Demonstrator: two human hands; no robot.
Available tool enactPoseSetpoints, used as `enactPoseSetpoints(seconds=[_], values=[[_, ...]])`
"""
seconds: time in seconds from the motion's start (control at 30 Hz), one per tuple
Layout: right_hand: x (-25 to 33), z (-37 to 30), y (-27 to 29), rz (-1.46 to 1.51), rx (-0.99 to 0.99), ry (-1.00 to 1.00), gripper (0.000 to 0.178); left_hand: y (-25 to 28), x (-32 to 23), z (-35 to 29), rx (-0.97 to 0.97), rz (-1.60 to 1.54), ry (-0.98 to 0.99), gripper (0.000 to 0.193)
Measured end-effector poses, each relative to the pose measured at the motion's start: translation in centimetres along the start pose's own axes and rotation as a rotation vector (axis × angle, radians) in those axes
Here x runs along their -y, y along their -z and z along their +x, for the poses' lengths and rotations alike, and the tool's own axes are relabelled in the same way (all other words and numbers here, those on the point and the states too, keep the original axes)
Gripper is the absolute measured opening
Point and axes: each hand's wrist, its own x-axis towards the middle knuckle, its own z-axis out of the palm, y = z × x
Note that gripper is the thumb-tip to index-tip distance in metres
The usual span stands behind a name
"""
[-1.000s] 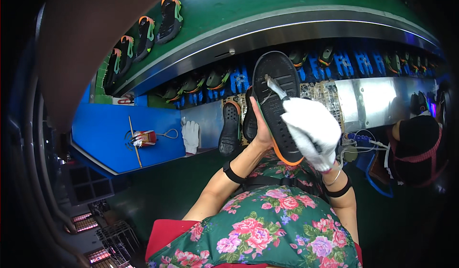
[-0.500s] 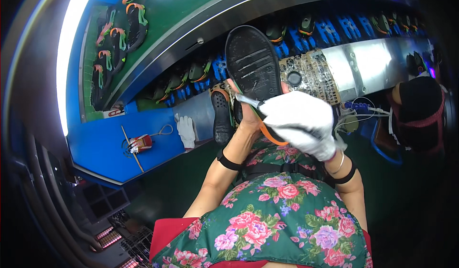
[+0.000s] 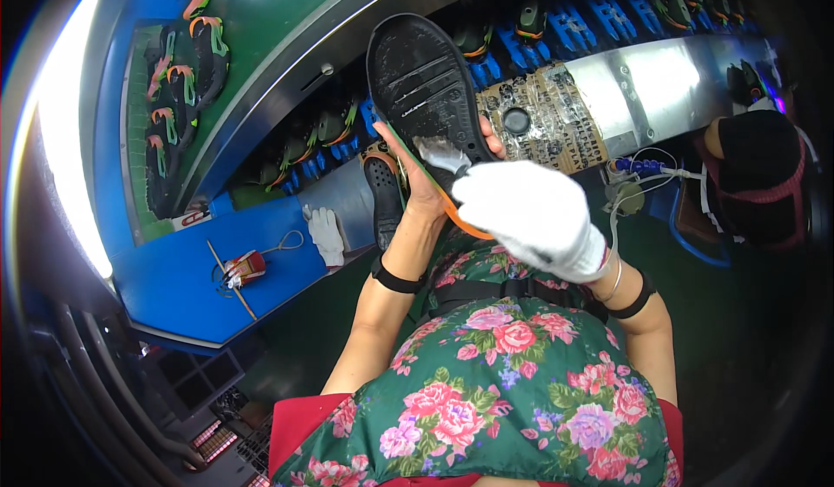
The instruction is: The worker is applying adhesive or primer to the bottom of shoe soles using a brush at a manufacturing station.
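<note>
My bare left hand (image 3: 426, 187) is wrapped round a black shoe sole (image 3: 426, 79), with the thumb on its left edge and fingertips at its right. Orange and green trim shows along the lower left side. The broad end tilts up and away, grooved face towards me. My right hand (image 3: 526, 218), in a white glove, is closed on a small flat tool (image 3: 443, 154) with a pale, brush-like end. This end lies against the sole's lower part. Most of the handle is hidden in the glove. Behind my left wrist stands another black shoe piece (image 3: 382, 196) with holes.
Left is a blue table (image 3: 191, 287) bearing a red container (image 3: 248, 268), a stick and a white glove (image 3: 326, 237). Several shoe parts lie on a green surface (image 3: 278, 26). Beyond runs a line of blue holders (image 3: 569, 31). A person (image 3: 756, 178) sits at the right.
The sole and both my hands have shifted slightly left and up in view. The tool's end has turned from edge-on to flat and now lies on the sole's lower part.
</note>
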Motion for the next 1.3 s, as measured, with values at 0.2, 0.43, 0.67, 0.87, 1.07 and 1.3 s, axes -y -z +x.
enactPoseSetpoints(seconds=[0.2,0.43,0.67,0.87,1.07,1.3], values=[[0.1,0.6,0.9,0.140,-0.102,-0.057,0.024,0.6,-0.3,0.4,0.065,0.010,-0.064,0.119],[0.5,0.2,1.0,0.112,-0.065,-0.046,0.023,0.0,-0.9,1.3,0.081,-0.143,-0.098,0.122],[0.7,-0.4,1.2,0.037,-0.088,-0.062,0.013,0.6,-1.5,2.4,0.149,0.023,-0.139,0.129],[-0.2,-0.9,2.2,0.201,-0.184,-0.207,0.011,0.0,-1.4,3.2,0.222,-0.004,-0.174,0.132],[-0.1,-1.6,2.5,0.240,-0.137,-0.247,0.012,-0.6,-1.7,3.3,0.219,0.093,-0.141,0.128],[-0.2,-1.9,2.7,0.261,-0.151,-0.249,0.009,-0.7,-2.0,3.5,0.248,0.214,-0.118,0.127]])
